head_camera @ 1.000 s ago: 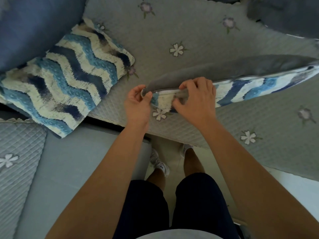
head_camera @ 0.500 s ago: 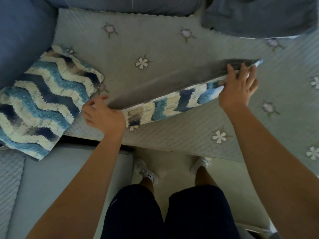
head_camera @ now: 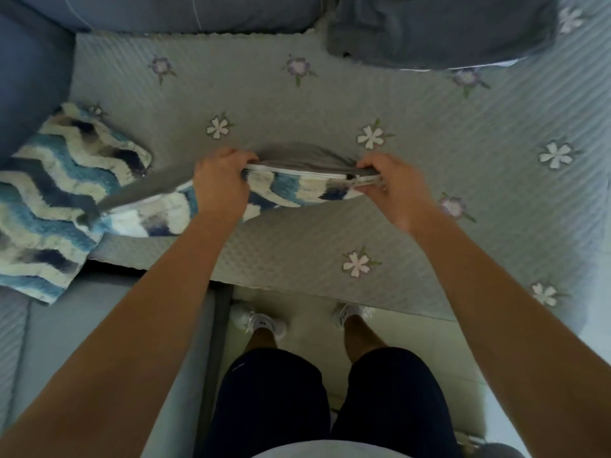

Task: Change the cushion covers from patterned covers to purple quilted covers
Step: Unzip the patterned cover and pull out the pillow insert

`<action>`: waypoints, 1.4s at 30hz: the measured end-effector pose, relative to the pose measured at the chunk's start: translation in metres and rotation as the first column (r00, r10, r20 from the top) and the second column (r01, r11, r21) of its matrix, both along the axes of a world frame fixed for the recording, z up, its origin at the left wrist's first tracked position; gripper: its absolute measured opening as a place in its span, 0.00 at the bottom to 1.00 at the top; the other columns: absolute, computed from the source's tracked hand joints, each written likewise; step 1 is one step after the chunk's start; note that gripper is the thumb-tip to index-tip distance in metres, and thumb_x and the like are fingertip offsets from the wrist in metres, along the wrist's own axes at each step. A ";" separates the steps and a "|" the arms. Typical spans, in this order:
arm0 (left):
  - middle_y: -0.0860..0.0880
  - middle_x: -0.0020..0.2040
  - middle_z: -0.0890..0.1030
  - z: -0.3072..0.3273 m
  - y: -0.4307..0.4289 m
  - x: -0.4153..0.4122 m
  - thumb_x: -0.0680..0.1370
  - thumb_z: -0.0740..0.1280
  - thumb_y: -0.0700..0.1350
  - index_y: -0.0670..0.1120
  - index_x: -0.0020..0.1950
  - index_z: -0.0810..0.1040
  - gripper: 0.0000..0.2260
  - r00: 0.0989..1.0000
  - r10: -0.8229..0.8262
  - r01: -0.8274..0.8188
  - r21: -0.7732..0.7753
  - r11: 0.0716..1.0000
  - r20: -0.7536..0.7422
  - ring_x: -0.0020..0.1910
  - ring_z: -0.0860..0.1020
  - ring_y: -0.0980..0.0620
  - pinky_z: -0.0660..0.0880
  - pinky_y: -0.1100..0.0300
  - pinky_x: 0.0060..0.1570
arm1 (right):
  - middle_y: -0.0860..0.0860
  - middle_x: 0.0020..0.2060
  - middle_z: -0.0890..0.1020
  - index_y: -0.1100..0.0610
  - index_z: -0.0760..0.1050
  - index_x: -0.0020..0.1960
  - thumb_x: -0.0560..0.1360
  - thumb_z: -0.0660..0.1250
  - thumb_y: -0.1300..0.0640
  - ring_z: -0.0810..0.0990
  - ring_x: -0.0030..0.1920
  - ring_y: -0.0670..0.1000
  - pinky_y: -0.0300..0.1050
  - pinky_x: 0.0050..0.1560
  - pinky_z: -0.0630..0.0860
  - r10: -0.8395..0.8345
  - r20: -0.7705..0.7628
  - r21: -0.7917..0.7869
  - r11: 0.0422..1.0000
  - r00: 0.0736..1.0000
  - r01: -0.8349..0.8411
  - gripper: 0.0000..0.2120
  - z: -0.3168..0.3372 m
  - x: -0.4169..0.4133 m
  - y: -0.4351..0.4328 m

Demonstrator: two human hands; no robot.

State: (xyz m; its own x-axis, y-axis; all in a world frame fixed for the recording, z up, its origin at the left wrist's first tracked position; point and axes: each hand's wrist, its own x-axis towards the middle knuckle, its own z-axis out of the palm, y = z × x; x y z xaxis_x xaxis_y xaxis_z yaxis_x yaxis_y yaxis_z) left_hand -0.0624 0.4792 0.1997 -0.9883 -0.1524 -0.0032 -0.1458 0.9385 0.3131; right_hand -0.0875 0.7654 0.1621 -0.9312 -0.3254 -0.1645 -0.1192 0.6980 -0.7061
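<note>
A cushion in a blue-and-white zigzag patterned cover (head_camera: pixel 297 190) stands on its edge on the quilted sofa seat, zipper edge up. Grey fabric (head_camera: pixel 297 157) bulges above the white zipper line. My left hand (head_camera: pixel 221 183) grips the cover's upper edge near its middle. My right hand (head_camera: pixel 390 183) pinches the same edge at its right end. A second cushion with the same zigzag cover (head_camera: pixel 56 200) lies flat at the left, partly over the seat's front edge.
The grey quilted sofa mat (head_camera: pixel 297 104) has stitched flowers. A dark grey folded cloth or cushion (head_camera: pixel 439 28) lies at the back right. Blue sofa back cushions (head_camera: pixel 185 11) line the rear. My legs and white shoes stand on the pale floor (head_camera: pixel 310 325) below.
My hands have come closer together along the cover's upper edge: the right came back left from the far end, the left moved right. The cover's edge now gapes and the grey fabric bulges.
</note>
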 end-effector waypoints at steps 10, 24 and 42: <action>0.46 0.51 0.79 -0.006 0.033 0.008 0.77 0.67 0.43 0.47 0.54 0.81 0.07 0.999 0.014 -0.019 0.188 0.982 0.031 0.54 0.75 0.47 0.70 0.58 0.56 | 0.50 0.52 0.83 0.54 0.79 0.60 0.73 0.74 0.58 0.79 0.48 0.47 0.33 0.49 0.70 -0.099 0.183 -0.125 0.985 0.978 0.123 0.16 -0.007 0.031 -0.033; 0.48 0.43 0.78 -0.028 0.082 0.039 0.71 0.74 0.51 0.48 0.48 0.85 0.09 0.998 0.005 -0.025 0.349 0.937 0.057 0.49 0.74 0.48 0.70 0.63 0.49 | 0.45 0.47 0.79 0.55 0.81 0.55 0.71 0.76 0.60 0.75 0.45 0.39 0.22 0.46 0.68 -0.189 0.081 -0.131 0.971 0.979 0.198 0.14 -0.019 0.063 -0.041; 0.47 0.45 0.75 -0.043 0.075 0.055 0.65 0.72 0.49 0.47 0.43 0.75 0.11 0.962 0.232 -0.260 0.227 0.939 0.142 0.48 0.71 0.45 0.70 0.53 0.47 | 0.44 0.43 0.79 0.57 0.83 0.52 0.70 0.77 0.61 0.75 0.42 0.39 0.24 0.46 0.68 -0.145 0.026 -0.147 0.978 0.989 0.148 0.11 -0.023 0.082 -0.043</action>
State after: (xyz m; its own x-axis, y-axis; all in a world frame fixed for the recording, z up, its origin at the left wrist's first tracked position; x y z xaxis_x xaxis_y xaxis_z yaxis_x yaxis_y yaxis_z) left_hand -0.0078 0.5543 0.1563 -0.9113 -0.3716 -0.1775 -0.4091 0.7674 0.4937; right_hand -0.0055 0.7228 0.1395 -0.9682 -0.2076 -0.1393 -0.0118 0.5946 -0.8039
